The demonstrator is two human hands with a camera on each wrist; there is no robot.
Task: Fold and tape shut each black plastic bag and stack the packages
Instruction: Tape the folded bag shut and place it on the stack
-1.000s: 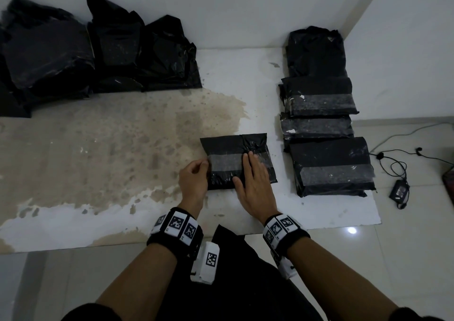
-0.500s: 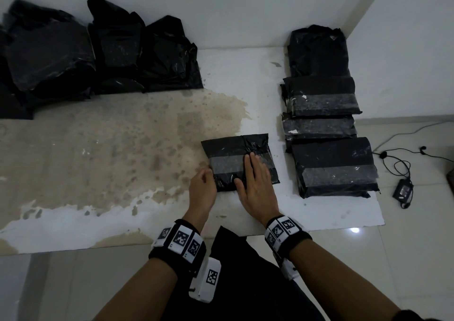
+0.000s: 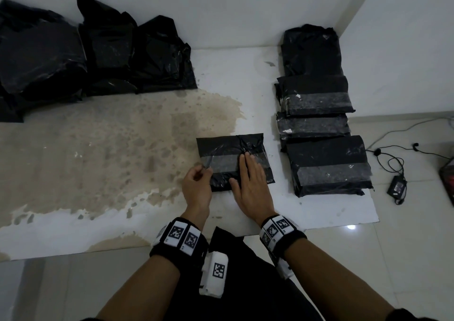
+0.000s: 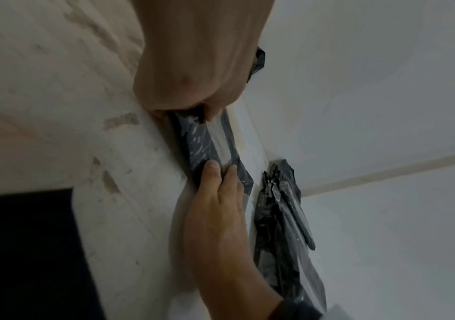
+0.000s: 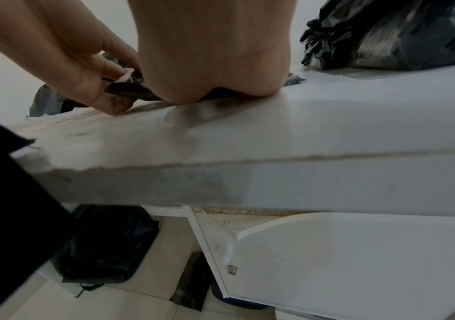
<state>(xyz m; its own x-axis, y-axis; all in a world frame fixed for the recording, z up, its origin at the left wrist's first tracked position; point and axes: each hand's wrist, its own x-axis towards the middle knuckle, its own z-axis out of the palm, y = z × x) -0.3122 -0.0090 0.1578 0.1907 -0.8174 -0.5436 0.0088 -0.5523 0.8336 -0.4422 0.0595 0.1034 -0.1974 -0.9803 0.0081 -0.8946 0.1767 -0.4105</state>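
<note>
A folded black plastic bag [image 3: 234,163] lies flat on the white, stained tabletop [image 3: 98,161], near its front edge, with a band of clear tape [image 3: 221,162] running across its middle. The right hand [image 3: 250,185] lies flat on the right half of the bag, fingers straight and close together, pressing down on the tape; in the left wrist view the fingertips [image 4: 214,167] rest right on the tape band. The left hand [image 3: 196,188] sits at the bag's left edge with fingers curled, pinching the tape end and bag edge between thumb and fingertips, as the right wrist view shows.

To the right, near but apart from this bag, 4 taped packages [image 3: 319,134] lie in an overlapping row running from the front of the tabletop back toward the wall. At the far left, against the wall, a heap of loose black bags [image 3: 93,50] waits. On the tiled floor [image 3: 417,247] to the right lies a black cable with a small adapter [image 3: 396,186]. Both wrists wear black bands with square printed markers [image 3: 183,236].
</note>
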